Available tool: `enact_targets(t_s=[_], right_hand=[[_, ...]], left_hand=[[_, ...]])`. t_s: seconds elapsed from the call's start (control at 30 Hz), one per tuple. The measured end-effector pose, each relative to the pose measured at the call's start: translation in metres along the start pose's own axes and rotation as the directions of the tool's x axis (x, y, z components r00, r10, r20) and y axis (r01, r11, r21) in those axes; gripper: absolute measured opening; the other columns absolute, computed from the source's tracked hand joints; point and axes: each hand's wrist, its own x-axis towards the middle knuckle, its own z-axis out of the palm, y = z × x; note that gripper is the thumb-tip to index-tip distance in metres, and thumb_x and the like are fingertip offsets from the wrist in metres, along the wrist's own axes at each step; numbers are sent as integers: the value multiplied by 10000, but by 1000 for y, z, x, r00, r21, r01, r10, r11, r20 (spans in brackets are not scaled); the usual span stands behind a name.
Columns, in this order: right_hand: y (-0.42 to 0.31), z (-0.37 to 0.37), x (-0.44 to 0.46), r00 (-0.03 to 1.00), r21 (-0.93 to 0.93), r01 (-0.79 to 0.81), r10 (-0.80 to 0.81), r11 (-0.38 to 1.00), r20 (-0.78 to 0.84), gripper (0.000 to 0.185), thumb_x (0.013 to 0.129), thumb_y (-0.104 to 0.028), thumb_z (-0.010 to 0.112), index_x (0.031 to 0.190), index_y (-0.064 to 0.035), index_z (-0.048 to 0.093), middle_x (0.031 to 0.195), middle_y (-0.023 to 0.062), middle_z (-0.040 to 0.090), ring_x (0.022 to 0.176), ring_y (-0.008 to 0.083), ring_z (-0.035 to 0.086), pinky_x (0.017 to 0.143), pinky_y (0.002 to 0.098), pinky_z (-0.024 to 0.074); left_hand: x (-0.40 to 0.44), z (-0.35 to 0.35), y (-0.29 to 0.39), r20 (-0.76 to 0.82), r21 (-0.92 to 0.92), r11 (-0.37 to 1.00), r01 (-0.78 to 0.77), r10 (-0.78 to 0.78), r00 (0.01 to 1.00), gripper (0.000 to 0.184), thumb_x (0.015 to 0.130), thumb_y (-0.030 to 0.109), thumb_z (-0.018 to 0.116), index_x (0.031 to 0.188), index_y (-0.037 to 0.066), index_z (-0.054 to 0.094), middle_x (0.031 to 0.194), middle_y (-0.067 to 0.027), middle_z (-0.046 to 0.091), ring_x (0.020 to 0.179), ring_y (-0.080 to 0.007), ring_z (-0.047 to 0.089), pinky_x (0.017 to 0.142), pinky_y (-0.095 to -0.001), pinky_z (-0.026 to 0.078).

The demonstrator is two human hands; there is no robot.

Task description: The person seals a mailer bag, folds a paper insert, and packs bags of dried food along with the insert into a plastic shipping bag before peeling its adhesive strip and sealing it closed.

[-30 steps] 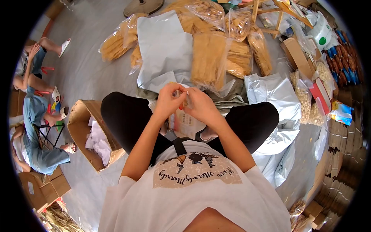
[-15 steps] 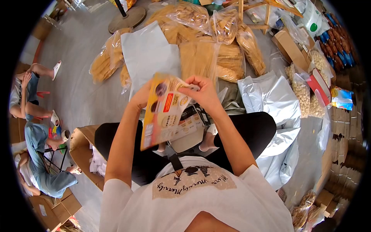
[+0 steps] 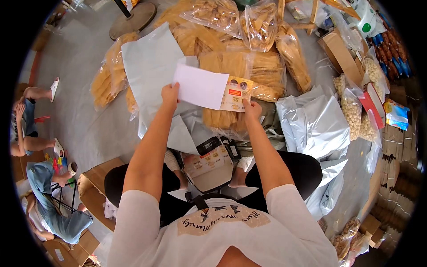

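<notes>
My left hand [image 3: 170, 94] is closed on the left edge of a plain white sheet [image 3: 202, 86]. A printed yellow-and-white leaflet [image 3: 235, 93] sticks out from under the sheet's right side, its right edge pinched in my right hand [image 3: 252, 110]. Whether sheet and leaflet are joined cannot be seen. Both are held out above a grey plastic mailing bag [image 3: 149, 60] and clear bags of flat yellow-brown dried food sticks [image 3: 222, 64]. Between my feet, an open container [image 3: 213, 173] holds more printed leaflets [image 3: 207, 162].
Silvery-grey plastic bags [image 3: 311, 120] are piled to my right, near bags of pale round pieces [image 3: 349, 111] and a cardboard box [image 3: 340, 55]. An open carton [image 3: 98, 187] stands by my left knee. Two people [image 3: 58, 202] sit at far left. A round stand base [image 3: 133, 20] is ahead.
Both hands have moved forward and apart. The leaflet, earlier tilted close to me with its print showing, is now mostly covered by the white sheet, and only its right part shows.
</notes>
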Motion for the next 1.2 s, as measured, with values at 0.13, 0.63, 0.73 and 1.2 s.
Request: enact_targets(t_s=[0.13,0.63,0.73,1.2], right_hand=[[-11,-10,-10,989,-304,62,-17,951,149,223,740,-173,684,781,36,619,731,110,619,660,178,566,592,302,438],[8,43,-1,847,-355,477,-313,804,430,722,847,-392,469,1362,19,174,1419,224,160,1314,393,125,1058,461,131],[-8,40,-15,900,-454,409,-267,791,346,701,831,-372,496,1338,31,227,1411,221,179,1309,391,139,1053,476,134],[-41,70,-71,547,-517,836,-370,184,751,700,722,-418,597,1315,-133,358,1438,127,156,1326,371,77,991,639,9]], left_hand=[[-16,1,-46,12,123,992,14,-16,1000,243,808,181,565,798,-62,578,570,-103,531,388,-187,495,318,-311,391],[-64,-8,-85,-223,34,999,13,-5,975,194,851,119,482,907,-49,561,754,-107,585,449,-157,510,346,-279,405],[-74,-8,-94,-218,-40,994,99,-105,970,206,862,108,454,978,-38,542,807,-113,595,489,-165,544,358,-276,416],[-77,-7,-172,-503,-48,927,372,-344,793,349,761,35,449,1096,-7,538,1003,-220,594,928,-363,575,798,-405,451]])
